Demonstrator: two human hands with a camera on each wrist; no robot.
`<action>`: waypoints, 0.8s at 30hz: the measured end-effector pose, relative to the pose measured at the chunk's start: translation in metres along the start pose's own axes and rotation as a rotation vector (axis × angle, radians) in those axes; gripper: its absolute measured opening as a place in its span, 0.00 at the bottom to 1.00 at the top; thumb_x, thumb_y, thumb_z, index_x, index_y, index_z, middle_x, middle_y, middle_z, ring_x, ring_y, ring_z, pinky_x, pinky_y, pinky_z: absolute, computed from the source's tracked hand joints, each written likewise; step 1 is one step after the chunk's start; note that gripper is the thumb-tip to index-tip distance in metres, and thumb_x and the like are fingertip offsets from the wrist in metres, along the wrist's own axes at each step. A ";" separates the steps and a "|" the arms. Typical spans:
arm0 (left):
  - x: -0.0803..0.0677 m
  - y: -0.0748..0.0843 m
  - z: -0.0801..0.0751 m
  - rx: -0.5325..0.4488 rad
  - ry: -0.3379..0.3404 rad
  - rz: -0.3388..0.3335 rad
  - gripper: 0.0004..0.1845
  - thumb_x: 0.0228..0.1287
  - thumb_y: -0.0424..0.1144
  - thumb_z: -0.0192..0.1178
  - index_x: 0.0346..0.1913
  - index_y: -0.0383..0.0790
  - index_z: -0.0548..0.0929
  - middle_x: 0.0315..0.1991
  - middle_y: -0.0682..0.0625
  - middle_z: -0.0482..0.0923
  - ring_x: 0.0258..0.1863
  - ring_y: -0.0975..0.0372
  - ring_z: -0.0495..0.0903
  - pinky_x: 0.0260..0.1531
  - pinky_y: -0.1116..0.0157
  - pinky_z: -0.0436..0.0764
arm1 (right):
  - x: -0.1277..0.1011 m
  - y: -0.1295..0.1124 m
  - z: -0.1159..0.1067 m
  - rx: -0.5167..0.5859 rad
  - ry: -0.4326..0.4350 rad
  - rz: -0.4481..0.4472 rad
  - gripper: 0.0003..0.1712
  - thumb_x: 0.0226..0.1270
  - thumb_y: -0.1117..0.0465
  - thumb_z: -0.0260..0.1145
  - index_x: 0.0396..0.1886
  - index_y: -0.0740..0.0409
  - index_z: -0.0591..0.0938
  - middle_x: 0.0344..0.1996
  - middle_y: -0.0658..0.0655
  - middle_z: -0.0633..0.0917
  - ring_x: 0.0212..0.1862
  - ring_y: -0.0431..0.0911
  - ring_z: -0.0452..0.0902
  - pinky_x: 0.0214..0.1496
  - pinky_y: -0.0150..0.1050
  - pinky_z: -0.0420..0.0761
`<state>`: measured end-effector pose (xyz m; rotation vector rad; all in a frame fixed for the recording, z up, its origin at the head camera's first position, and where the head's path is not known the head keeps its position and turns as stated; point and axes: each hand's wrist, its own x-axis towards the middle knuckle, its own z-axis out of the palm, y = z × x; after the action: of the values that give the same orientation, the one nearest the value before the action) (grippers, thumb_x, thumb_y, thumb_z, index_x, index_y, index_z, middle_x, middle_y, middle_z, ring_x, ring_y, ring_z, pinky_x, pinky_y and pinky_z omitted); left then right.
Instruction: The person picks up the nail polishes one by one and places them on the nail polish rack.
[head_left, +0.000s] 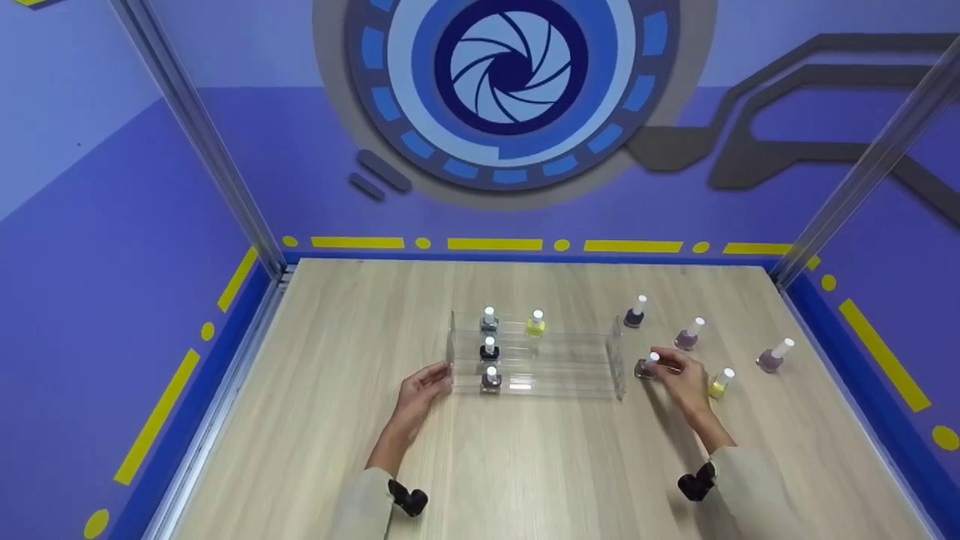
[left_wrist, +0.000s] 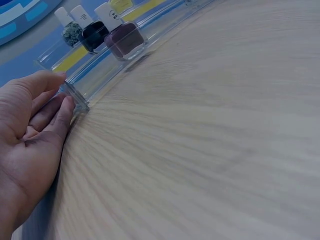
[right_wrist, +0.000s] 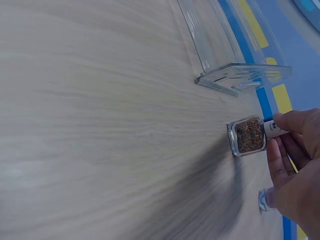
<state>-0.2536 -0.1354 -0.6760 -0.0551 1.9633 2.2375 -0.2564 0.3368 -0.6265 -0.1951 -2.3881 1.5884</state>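
- Right hand (head_left: 684, 384) pinches the cap (right_wrist: 272, 129) of the glitter bottle (right_wrist: 250, 135); low carrying might clip the rack (head_left: 618, 367) at its right edge.
- Left hand (head_left: 420, 396) touches its left edge, grip unclear; pushing could shift it.

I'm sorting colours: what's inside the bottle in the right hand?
Inside the bottle, speckled brown polish shows; the white cap, pinched by the right hand, hides the neck.

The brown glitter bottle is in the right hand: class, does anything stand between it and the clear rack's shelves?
Yes: the rack's clear end panel, on the right hand's side, stands between the brown glitter bottle and the shelves. No other bottle shows there.
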 end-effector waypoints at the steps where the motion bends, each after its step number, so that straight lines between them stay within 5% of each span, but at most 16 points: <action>1: 0.000 0.000 0.000 0.003 0.001 0.003 0.27 0.71 0.34 0.63 0.69 0.28 0.73 0.70 0.33 0.72 0.69 0.52 0.75 0.62 0.70 0.80 | 0.000 0.000 0.001 -0.010 0.003 -0.003 0.16 0.65 0.73 0.69 0.52 0.75 0.84 0.49 0.74 0.86 0.39 0.23 0.79 0.41 0.16 0.79; 16: 0.002 0.001 0.003 -0.029 -0.019 0.013 0.27 0.71 0.33 0.62 0.69 0.25 0.72 0.70 0.31 0.71 0.68 0.53 0.75 0.60 0.71 0.81 | -0.005 -0.010 -0.009 0.018 0.023 0.021 0.17 0.68 0.70 0.68 0.55 0.72 0.83 0.55 0.73 0.84 0.41 0.22 0.78 0.44 0.14 0.77; 24: 0.001 0.000 0.000 -0.039 -0.024 0.011 0.26 0.72 0.31 0.60 0.69 0.26 0.71 0.71 0.31 0.70 0.72 0.47 0.71 0.58 0.75 0.80 | -0.020 -0.069 -0.014 0.024 0.046 -0.066 0.15 0.66 0.75 0.68 0.50 0.79 0.83 0.48 0.78 0.85 0.41 0.36 0.86 0.42 0.18 0.80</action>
<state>-0.2547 -0.1353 -0.6765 -0.0216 1.9122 2.2731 -0.2307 0.3174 -0.5611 -0.1457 -2.3150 1.5655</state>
